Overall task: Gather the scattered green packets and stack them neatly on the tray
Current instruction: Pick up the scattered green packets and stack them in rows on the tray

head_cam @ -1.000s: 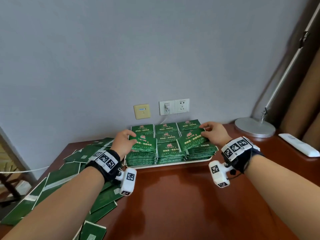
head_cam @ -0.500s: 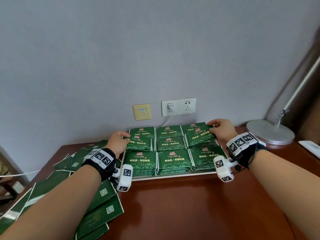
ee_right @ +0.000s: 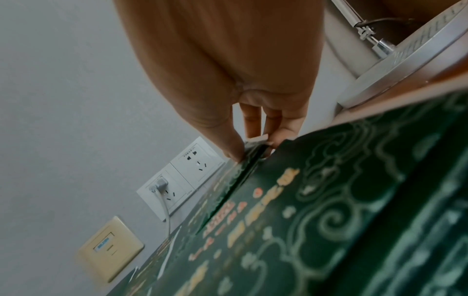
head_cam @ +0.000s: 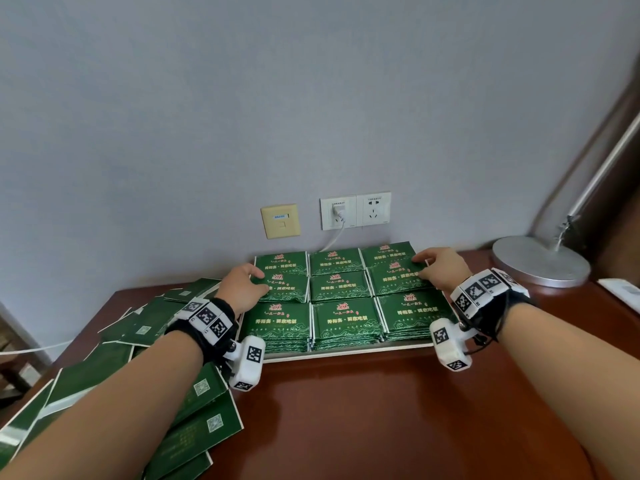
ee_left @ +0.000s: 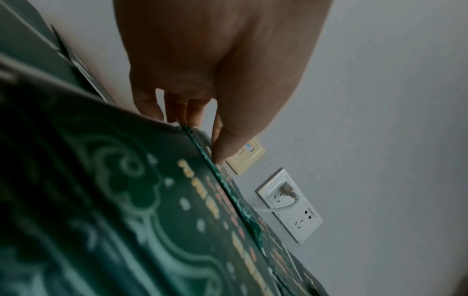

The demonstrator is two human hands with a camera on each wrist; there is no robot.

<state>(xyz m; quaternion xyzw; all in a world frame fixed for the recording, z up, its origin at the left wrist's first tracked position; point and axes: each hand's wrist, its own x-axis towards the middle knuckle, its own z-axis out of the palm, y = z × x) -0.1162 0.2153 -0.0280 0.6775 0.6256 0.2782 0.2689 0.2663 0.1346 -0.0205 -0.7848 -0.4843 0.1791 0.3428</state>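
A white tray [head_cam: 346, 352] near the wall holds stacks of green packets in three rows. My left hand [head_cam: 244, 285] pinches the left edge of a green packet [head_cam: 289, 289] lying on the middle-left stack. In the left wrist view the thumb [ee_left: 228, 140] is on top of that packet [ee_left: 152, 200] and the fingers are under its edge. My right hand [head_cam: 438, 268] pinches the far right corner of another packet [head_cam: 398, 278], slightly skewed on the middle-right stack. The right wrist view shows the thumb [ee_right: 228, 144] on this packet [ee_right: 329, 200].
Several loose green packets [head_cam: 204, 420] lie overlapping on the left part of the brown table [head_cam: 381, 410]. A round silver lamp base [head_cam: 540, 261] stands right of the tray, with a white flat object [head_cam: 623, 292] beyond it. Wall sockets [head_cam: 355, 211] with a plugged cable sit behind the tray.
Both hands have carried their packets from above the front stacks back toward the wall. The packets now lie almost flat on the middle-row stacks.
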